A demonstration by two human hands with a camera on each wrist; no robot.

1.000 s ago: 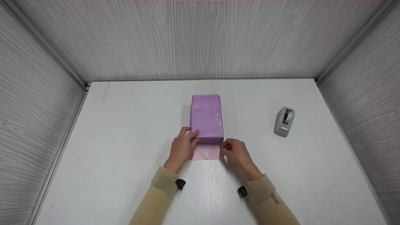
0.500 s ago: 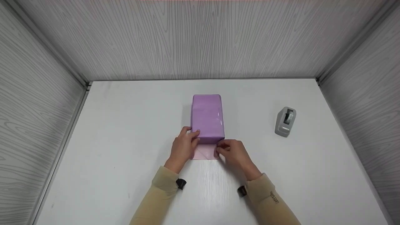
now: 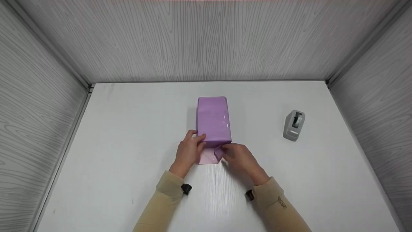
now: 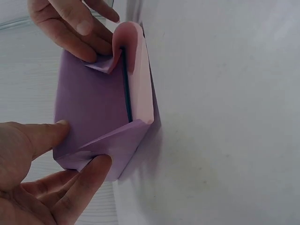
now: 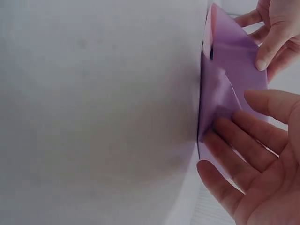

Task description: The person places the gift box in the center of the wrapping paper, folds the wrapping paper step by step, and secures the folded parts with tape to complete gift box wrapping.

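A box wrapped in glossy purple paper (image 3: 213,119) lies lengthwise at the middle of the table. At its near end, a paper flap (image 3: 205,156) extends on the table with its pale pink inside up. My left hand (image 3: 187,154) holds the box's near left corner, thumb above and fingers along the side. With extended fingers, my right hand (image 3: 240,158) presses the right side flap (image 5: 218,93) inward against the end. In the left wrist view, that paper bends into a pink curl (image 4: 127,40), and a dark strip (image 4: 126,89) shows beside the lower flap.
A grey tape dispenser (image 3: 293,125) with a roll in it stands to the right on the white table (image 3: 128,129). Grey wood-grain panels (image 3: 206,42) enclose the back and both sides.
My right hand has shifted slightly left, folding the right side of the paper flap inward, so its purple outside now shows. My left hand stays at the box's corner.
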